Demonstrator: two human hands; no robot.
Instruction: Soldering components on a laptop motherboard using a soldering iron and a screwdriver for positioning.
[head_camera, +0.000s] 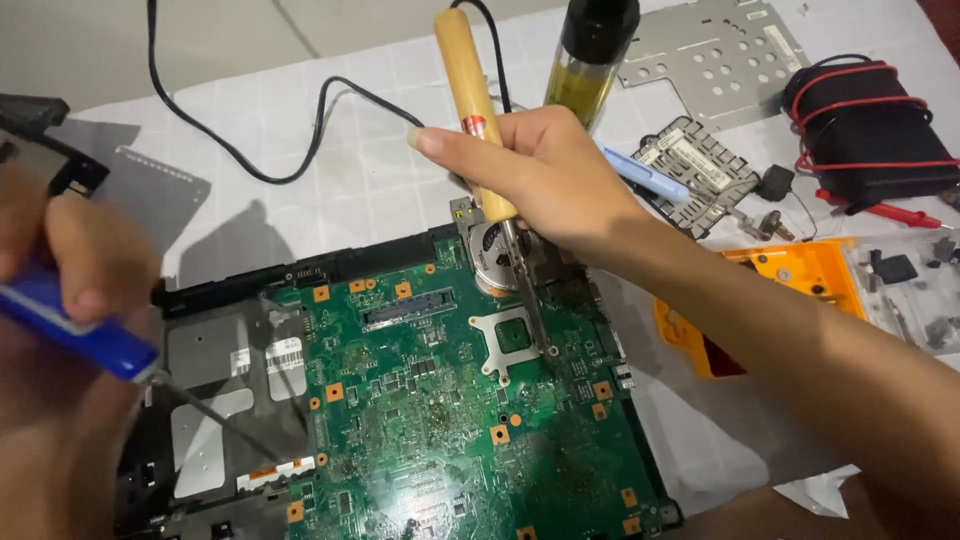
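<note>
A green laptop mainboard (440, 420) lies in its black case on the white table. My right hand (530, 170) grips a soldering iron with a wooden handle (468, 75); its metal tip (540, 320) reaches down to the board beside the square chip socket (512, 335). My left hand (60, 270), close to the camera and blurred, holds a blue-handled screwdriver (80, 335) whose thin shaft (225, 425) points at the grey metal plate (205, 400) on the case's left side.
A black cord (250, 165) runs across the table from the iron. Behind my right hand stands a yellowish bottle with a black cap (590, 60). At right lie a perforated metal plate (715, 60), a black meter with red leads (865, 125) and an orange parts box (800, 275).
</note>
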